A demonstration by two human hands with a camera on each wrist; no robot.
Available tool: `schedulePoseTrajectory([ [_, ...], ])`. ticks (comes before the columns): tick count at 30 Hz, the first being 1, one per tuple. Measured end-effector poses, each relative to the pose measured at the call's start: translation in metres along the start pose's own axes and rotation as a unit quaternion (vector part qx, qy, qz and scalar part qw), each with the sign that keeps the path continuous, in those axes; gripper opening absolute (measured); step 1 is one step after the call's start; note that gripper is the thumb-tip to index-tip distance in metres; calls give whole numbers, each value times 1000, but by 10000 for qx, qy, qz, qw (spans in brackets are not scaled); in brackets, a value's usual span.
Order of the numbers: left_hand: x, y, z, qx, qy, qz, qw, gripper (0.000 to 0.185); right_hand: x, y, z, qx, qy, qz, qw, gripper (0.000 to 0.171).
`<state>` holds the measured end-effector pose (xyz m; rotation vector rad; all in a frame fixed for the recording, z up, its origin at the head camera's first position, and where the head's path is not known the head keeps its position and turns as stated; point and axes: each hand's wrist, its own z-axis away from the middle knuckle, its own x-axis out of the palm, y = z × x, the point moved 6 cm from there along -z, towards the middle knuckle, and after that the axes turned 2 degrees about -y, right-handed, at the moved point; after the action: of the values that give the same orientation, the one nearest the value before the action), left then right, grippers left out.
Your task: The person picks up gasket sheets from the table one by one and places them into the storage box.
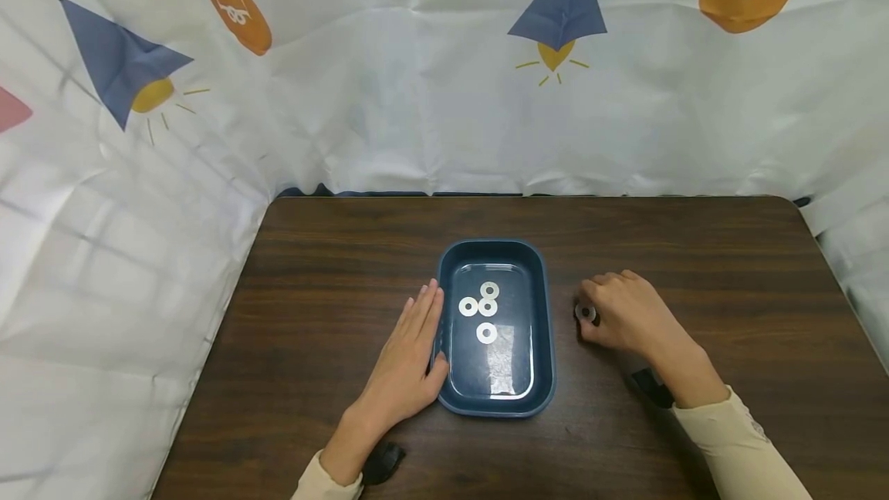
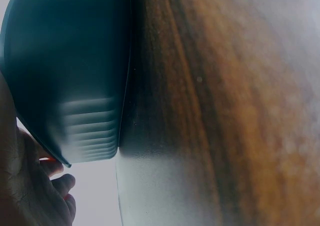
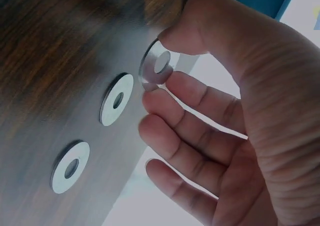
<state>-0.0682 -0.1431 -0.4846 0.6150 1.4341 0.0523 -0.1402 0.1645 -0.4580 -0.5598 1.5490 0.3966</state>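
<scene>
Pinching a flat silver metal washer between thumb and index fingertip — that's the right hand, curled on the dark brown wooden table just right of the dark blue rectangular plastic tray. Washer tipped up on edge in the right wrist view, lower rim looking about level with the wood, though hard to say if it's actually touching. Two more silver washers lying flat on the table just beside it, in a loose row and apart from each other; hidden behind the hand in the head view.

Left hand flat on the table, fingers straight and together, pressed along the tray's left wall — holding nothing, thumb tucked against the near left corner. Left wrist view mostly just blurry blue tray wall and wood grain.

Inside the tray: four white ring-shaped washers on the floor, three bunched close together toward the far half, one a bit nearer. Shiny glare patch on the near half.

Behind it all, white cloth backdrop with blue and orange prints.
</scene>
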Motion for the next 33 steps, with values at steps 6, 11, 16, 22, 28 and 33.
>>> schedulePoseTrajectory([
  [6,0,0,0,-12,4,16,10000,96,-1,-1,0,75,-23,-170,9998,18],
  [11,0,0,0,-49,-4,-14,10000,96,-2,-4,1,63,62,-135,9999,18],
  [16,0,0,1,-71,-28,-17,10000,97,-5,-7,3,34,243,-114,9996,19],
  [22,0,0,1,-26,1,10,10000,97,-11,-11,7,54,402,-156,9991,24],
  [28,0,0,1,-53,-15,44,10000,97,-17,-14,10,31,593,-268,9979,27],
  [33,0,0,1,-44,1,62,10000,97,-23,-17,10,-9,785,-304,9965,25],
])
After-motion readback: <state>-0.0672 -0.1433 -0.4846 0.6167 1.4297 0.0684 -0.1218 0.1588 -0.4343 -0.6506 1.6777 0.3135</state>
